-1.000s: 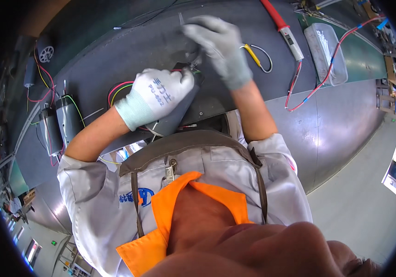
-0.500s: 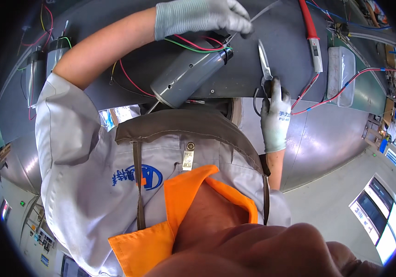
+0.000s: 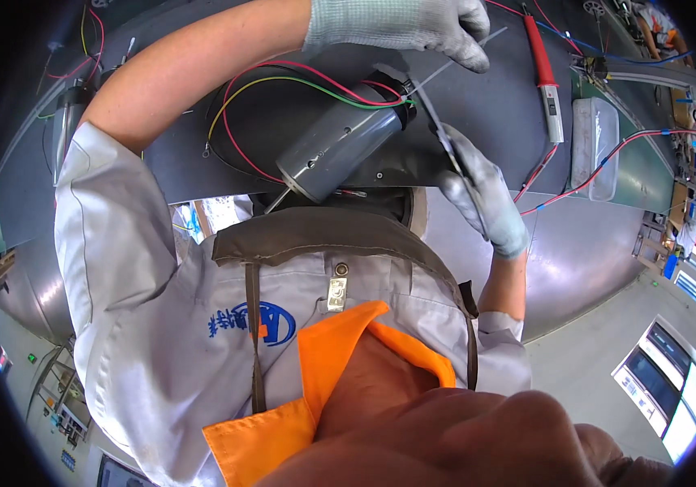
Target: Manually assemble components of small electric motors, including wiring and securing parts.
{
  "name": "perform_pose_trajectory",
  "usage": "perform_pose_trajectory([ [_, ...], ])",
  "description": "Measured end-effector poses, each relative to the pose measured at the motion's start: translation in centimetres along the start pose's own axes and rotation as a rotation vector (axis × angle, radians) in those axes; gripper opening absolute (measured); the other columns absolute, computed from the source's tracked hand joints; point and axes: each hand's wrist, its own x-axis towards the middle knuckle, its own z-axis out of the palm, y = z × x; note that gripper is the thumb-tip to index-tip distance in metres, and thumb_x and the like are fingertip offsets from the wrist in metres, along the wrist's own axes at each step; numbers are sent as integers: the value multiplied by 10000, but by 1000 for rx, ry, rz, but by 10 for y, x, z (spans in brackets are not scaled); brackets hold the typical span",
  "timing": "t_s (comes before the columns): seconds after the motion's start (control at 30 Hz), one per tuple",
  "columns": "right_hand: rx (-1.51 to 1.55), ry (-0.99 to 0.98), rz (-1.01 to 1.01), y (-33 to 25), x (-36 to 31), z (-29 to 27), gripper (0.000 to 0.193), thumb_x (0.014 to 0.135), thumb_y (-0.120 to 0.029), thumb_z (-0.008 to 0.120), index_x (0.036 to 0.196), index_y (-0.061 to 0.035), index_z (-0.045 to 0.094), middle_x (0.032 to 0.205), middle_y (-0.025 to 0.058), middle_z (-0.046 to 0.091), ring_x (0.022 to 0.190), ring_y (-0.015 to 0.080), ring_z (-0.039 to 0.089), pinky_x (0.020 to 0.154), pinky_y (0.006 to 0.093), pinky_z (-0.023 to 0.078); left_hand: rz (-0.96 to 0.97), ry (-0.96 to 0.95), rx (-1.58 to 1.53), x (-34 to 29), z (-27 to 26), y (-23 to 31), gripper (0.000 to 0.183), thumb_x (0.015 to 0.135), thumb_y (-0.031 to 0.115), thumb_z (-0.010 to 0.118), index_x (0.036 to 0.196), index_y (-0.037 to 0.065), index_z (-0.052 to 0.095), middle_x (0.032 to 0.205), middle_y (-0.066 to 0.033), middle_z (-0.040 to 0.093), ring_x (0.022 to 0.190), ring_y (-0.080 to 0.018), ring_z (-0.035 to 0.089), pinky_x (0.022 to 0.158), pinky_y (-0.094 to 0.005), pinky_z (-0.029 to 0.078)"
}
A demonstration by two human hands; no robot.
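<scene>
A grey cylindrical motor [image 3: 336,150] lies slantwise on the dark bench, its shaft toward me. Red and yellow-green wires [image 3: 315,79] run out at its black far end. A thin pale strip [image 3: 435,73], which looks like a cable tie's tail, rises from that end. My gloved left hand [image 3: 429,24] is closed, pinching the strip near its free end. In my gloved right hand [image 3: 490,195] is a pair of scissors [image 3: 449,146], tilted upward. Their blade tips are beside the strip at the motor's end; whether they touch it I cannot tell.
A red-handled tool [image 3: 543,69] with a cable lies to the right on the bench. Beside it is a clear plastic tray [image 3: 595,150]. Another motor [image 3: 69,126] stands at the left. The bench's near edge runs close to my apron [image 3: 323,231].
My right hand has lifted the scissors off the bench and brought the blades leftward to the motor's end. My left hand has shifted slightly right, still gripping the strip.
</scene>
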Motion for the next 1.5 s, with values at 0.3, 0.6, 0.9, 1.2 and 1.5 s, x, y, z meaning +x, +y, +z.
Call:
perform_pose_trajectory([
  [0.3,-732,126,-120,-23,12,9,663,820,-435,767,1316,-51,551,881,190,671,798,393,666,681,445,533,80,-2,100,6,4,-9,313,847,275,740,845,-28,662,839,-202,617,824,-382,615,724,-447,473],
  [0.6,-1237,284,120,12,21,-24,586,866,-276,731,1371,-59,526,895,186,669,806,355,666,673,452,514,-76,-708,-562,-101,-75,38,283,782,187,843,969,9,726,886,-128,682,865,-225,665,731,-364,541],
  [0.9,522,-387,444,-2,40,46,467,941,-359,708,1107,72,642,884,88,705,679,134,684,523,254,537,-411,306,248,-163,85,74,735,775,456,739,1354,48,544,1280,-228,561,1158,-404,558,991,-517,435],
  [1.2,564,115,16,-10,259,56,323,1023,-193,586,1263,22,602,1123,86,662,927,129,654,797,310,580,-739,1097,866,-59,17,-58,301,906,258,662,841,-33,711,872,-171,685,738,-239,645,692,-384,504],
  [1.5,141,195,-169,4,138,3,320,979,-121,629,1265,25,638,1173,106,679,1114,219,642,983,309,484,-894,1161,-960,-142,-48,-45,457,963,257,650,1343,27,548,1131,-60,658,1057,-209,650,960,-396,518],
])
